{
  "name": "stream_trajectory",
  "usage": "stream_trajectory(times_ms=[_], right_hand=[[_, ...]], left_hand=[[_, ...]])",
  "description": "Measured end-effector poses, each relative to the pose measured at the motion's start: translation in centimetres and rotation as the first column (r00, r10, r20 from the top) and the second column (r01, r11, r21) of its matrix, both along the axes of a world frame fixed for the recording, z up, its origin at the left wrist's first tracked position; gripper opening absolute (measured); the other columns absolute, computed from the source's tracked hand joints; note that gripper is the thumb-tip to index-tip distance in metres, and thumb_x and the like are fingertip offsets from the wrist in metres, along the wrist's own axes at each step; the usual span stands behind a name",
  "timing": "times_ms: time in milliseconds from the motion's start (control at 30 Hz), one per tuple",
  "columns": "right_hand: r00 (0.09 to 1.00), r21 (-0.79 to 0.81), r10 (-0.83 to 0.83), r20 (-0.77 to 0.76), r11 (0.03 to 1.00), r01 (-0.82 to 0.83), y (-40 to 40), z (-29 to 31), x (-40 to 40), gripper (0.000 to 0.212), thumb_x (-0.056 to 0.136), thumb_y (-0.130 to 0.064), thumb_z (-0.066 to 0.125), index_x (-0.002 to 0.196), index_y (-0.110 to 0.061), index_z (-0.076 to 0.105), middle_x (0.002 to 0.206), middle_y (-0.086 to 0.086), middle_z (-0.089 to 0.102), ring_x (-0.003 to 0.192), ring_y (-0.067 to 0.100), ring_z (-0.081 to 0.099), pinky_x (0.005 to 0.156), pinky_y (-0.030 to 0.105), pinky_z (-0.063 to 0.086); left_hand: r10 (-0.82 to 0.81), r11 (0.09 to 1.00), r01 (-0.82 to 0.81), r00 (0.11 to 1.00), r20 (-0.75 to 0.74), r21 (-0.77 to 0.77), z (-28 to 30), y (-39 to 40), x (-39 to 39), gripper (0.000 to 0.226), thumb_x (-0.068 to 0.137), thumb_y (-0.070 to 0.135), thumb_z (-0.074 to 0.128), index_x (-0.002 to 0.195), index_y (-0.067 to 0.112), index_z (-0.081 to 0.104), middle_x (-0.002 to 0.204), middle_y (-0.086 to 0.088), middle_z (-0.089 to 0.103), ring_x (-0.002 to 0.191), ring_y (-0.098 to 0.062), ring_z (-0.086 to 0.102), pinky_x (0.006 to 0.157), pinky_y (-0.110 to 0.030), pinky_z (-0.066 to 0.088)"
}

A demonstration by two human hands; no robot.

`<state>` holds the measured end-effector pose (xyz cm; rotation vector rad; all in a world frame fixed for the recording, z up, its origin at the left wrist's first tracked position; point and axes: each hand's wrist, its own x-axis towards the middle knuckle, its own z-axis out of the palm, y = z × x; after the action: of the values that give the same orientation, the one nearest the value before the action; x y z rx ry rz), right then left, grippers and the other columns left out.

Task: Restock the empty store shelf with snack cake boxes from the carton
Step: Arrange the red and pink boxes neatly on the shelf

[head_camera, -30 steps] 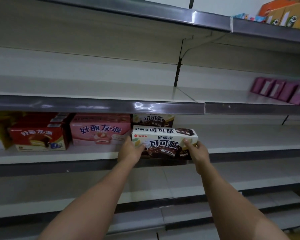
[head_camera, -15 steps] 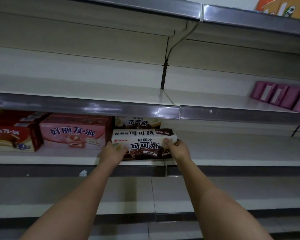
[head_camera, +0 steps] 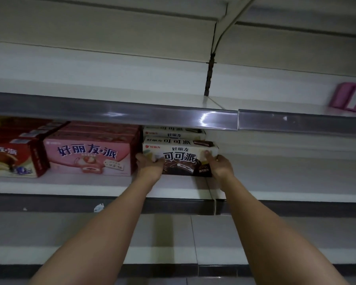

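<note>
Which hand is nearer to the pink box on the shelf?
Left. The left hand grips the white box at the end right beside the pink box; the right hand holds the far end, a box-length away.

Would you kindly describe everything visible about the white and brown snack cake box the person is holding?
The white and brown box is a long cardboard carton, white above and dark brown below, printed with large Chinese characters and a cut chocolate pie. It lies lengthwise, front face outward, on the shelf, right of the pink box and before another alike box. The left hand grips its left end, the right hand its right end.
</note>
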<state>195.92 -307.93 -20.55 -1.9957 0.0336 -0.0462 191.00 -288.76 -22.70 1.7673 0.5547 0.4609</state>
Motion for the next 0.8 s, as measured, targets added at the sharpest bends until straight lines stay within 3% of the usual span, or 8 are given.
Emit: stream_trajectory(times_ms=[200, 333, 500, 633, 800], right_hand=[[1.000, 0.049, -0.024, -0.010, 0.999, 0.024, 1.4, -0.2, 2.4, 0.066, 0.095, -0.049, 0.047, 0.141, -0.003, 0.040, 0.143, 0.015, 0.047, 0.125, 0.032, 0.049, 0.105, 0.041, 0.040], [1.000, 0.116, -0.006, -0.022, 0.993, 0.008, 2.5, -0.3, 3.5, 0.061, 0.093, -0.045, 0.052, 0.136, -0.002, 0.047, 0.137, 0.015, 0.052, 0.121, 0.033, 0.052, 0.105, 0.045, 0.042], [0.999, 0.186, -0.002, -0.039, 0.983, 0.010, 3.6, -0.5, 4.4, 0.046, 0.092, -0.037, 0.051, 0.125, -0.005, 0.053, 0.125, 0.015, 0.059, 0.114, 0.033, 0.056, 0.102, 0.047, 0.043], [0.999, 0.234, -0.014, -0.041, 0.972, 0.023, 3.8, -1.0, 5.5, 0.065, 0.069, -0.045, 0.050, 0.122, -0.008, 0.052, 0.123, 0.016, 0.060, 0.112, 0.034, 0.057, 0.096, 0.045, 0.045], [0.998, 0.185, -0.023, -0.063, 0.982, 0.035, 4.5, 0.2, 3.4, 0.042, 0.091, -0.024, 0.053, 0.126, -0.002, 0.045, 0.116, 0.013, 0.057, 0.106, 0.029, 0.056, 0.087, 0.037, 0.044]], left_hand=[[-0.024, 0.999, 0.023, 0.999, -0.035, -0.030, 0.2, 0.0, 2.0, 0.082, 0.085, 0.024, 0.067, 0.147, 0.008, 0.015, 0.148, -0.016, 0.025, 0.131, -0.033, 0.034, 0.102, -0.037, 0.034], [-0.043, 0.997, 0.042, 0.999, -0.007, -0.068, -0.2, 0.7, 2.9, 0.090, 0.086, 0.019, 0.066, 0.151, 0.010, 0.005, 0.154, -0.015, 0.016, 0.138, -0.033, 0.027, 0.106, -0.037, 0.031], [-0.080, 0.992, 0.082, 0.997, 0.022, -0.095, -0.3, 1.5, 3.8, 0.092, 0.085, 0.019, 0.067, 0.153, 0.014, 0.005, 0.155, -0.013, 0.017, 0.139, -0.032, 0.027, 0.108, -0.038, 0.029], [-0.106, 0.990, 0.107, 0.994, 0.012, -0.095, -0.2, 1.5, 4.4, 0.098, 0.084, 0.022, 0.068, 0.153, 0.013, -0.001, 0.156, -0.012, 0.013, 0.141, -0.031, 0.023, 0.110, -0.039, 0.027], [-0.118, 0.987, 0.115, 0.993, -0.026, -0.110, -0.4, 2.1, 4.3, 0.097, 0.080, 0.022, 0.071, 0.153, 0.017, 0.007, 0.153, -0.012, 0.022, 0.137, -0.032, 0.029, 0.112, -0.043, 0.030]])
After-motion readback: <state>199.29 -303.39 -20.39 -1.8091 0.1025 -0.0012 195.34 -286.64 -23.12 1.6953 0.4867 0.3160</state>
